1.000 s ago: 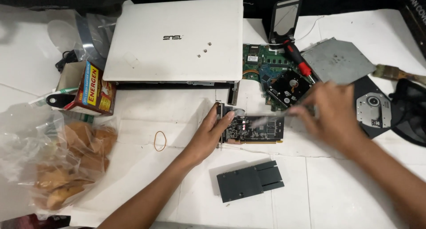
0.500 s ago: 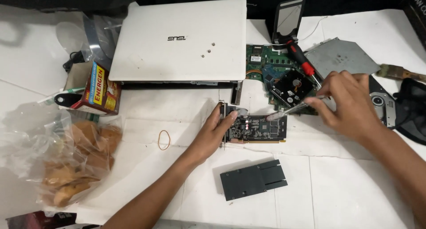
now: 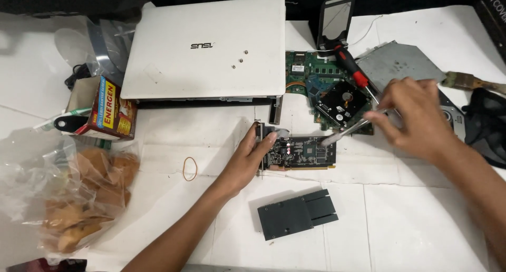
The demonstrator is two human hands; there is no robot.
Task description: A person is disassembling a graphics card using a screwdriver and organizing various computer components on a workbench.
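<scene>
A small black circuit card (image 3: 303,152) with a metal bracket lies flat on the white table. My left hand (image 3: 247,159) presses on its left end, thumb on the board near the bracket. My right hand (image 3: 416,116) hovers to the card's upper right, gripping thin metal tweezers (image 3: 345,132) whose tip points down-left at the card's right part. A black finned heatsink (image 3: 297,214) lies apart, below the card.
A closed white laptop (image 3: 208,48) sits at the back. A green motherboard (image 3: 311,80) carries a black hard drive (image 3: 342,102) and a red-handled screwdriver (image 3: 350,66). A grey metal plate (image 3: 398,64), a small mirror (image 3: 334,16), a brush (image 3: 469,82), a snack box (image 3: 108,111), a bag of bread (image 3: 74,190) and a rubber band (image 3: 189,168) surround them.
My right hand has lifted up and to the right, away from the card, with the tweezers in it. My left hand stays on the card's left end.
</scene>
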